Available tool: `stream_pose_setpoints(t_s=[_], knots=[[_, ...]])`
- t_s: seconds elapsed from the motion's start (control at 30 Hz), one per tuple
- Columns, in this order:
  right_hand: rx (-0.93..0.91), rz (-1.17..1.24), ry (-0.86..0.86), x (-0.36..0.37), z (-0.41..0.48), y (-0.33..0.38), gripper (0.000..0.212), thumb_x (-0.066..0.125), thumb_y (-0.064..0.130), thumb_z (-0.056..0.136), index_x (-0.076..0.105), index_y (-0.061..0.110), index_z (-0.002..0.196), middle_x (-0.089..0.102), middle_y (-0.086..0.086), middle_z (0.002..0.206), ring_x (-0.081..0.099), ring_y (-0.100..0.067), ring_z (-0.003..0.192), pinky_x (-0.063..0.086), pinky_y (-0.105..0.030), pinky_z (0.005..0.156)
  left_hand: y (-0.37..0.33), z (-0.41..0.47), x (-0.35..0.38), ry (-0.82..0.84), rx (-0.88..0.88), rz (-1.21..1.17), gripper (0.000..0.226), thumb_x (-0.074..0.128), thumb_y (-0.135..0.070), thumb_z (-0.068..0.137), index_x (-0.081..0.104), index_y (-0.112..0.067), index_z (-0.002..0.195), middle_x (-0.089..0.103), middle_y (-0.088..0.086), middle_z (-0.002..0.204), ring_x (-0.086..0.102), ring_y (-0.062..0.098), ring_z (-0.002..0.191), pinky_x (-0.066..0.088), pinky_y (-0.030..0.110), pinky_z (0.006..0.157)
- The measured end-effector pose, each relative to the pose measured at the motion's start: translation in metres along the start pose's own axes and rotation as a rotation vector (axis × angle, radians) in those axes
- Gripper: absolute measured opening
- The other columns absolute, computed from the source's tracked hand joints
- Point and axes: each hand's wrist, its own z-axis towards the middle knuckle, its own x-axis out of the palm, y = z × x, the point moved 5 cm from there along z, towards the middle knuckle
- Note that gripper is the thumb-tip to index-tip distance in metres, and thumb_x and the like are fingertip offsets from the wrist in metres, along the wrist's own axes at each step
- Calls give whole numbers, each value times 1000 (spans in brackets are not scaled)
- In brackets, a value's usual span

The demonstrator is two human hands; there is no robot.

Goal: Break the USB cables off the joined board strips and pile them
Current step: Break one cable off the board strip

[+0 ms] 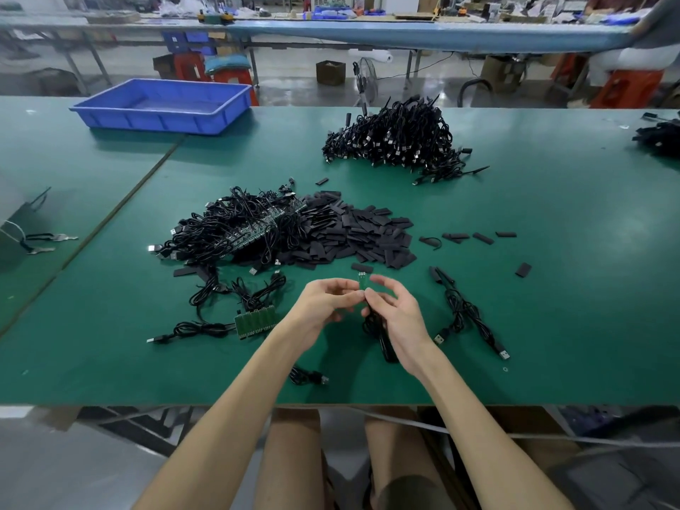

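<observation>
**One board piece pinched between both your hands**

Your left hand (328,301) and right hand (399,312) meet above the near middle of the green surface (552,288). The fingers of both are curled in and pinch a small green board piece (362,282), which stands upright between your fingertips. Its black cable (381,338) hangs down under your right palm and reaches the surface.

Just left of your left wrist lies a joined board strip (256,320), flat on the surface, with several cables running off its far and left edges. Beyond it sits a tangled heap of strips (239,230) with their cables attached, and touching that heap's right side is a spread of flat black sleeves (364,233).

The cable pile (397,141) stands well apart, farther back and to the right. Two loose cables (467,314) lie to the right of your right hand, and one more coiled cable (307,377) rests near the front edge. A blue tray (110,114) sits at the far left.
</observation>
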Motion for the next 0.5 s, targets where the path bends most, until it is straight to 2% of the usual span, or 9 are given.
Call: stream_pose_setpoints(t_s=[0.1, 0.2, 0.23, 0.3, 0.37, 0.43, 0.5], knots=[[-34, -106, -15, 1, 2, -2, 21, 73, 23, 96, 68, 13, 114, 77, 4, 88, 67, -7, 76, 54, -22, 76, 6, 4, -2, 21, -19, -7, 17, 78, -11, 86, 71, -10, 101, 69, 2, 84, 61, 13, 70, 45, 24, 62], [-78, -139, -61, -3, 5, -5, 9, 71, 17, 97, 68, 10, 101, 70, 4, 76, 62, -9, 69, 54, -24, 72, 3, 9, -5, 19, 2, 36, 14, 77, -17, 89, 72, -9, 100, 72, 3, 86, 65, 12, 70, 49, 23, 58], [-80, -130, -74, -5, 5, -7, 6, 68, 14, 98, 68, 9, 99, 69, 3, 76, 61, -10, 69, 54, -27, 72, -2, 13, -8, -23, 47, 79, 13, 75, -16, 90, 72, -7, 99, 72, 5, 88, 66, 12, 68, 49, 23, 55], [-75, -115, -88, -7, 6, -11, 5, 64, 11, 101, 68, 8, 101, 73, 0, 82, 63, -11, 72, 55, -28, 73, -18, 24, -13, -163, 225, 333, 6, 70, -8, 94, 71, -8, 99, 72, 7, 94, 66, 12, 66, 48, 24, 53], [-80, -149, -85, -6, 6, -14, 8, 61, 10, 102, 69, 9, 104, 77, -4, 90, 68, -12, 76, 56, -26, 71, -32, 36, -8, -254, 375, 608, 14, 64, -4, 96, 72, -11, 103, 70, 5, 103, 67, 16, 81, 51, 27, 69], [-104, -202, -75, -3, 6, -14, 12, 59, 9, 102, 70, 12, 101, 76, -3, 86, 68, -13, 74, 56, -25, 71, -38, 51, 3, -224, 420, 851, 22, 60, -4, 98, 70, -13, 116, 64, 4, 118, 62, 21, 104, 51, 33, 90], [-128, -233, -88, -2, 5, -13, 17, 57, 10, 103, 71, 19, 98, 73, 1, 79, 65, -11, 71, 56, -26, 71, -37, 65, 15, -156, 438, 1109, 33, 57, -8, 101, 64, -12, 133, 57, 6, 134, 52, 25, 123, 47, 42, 101]])
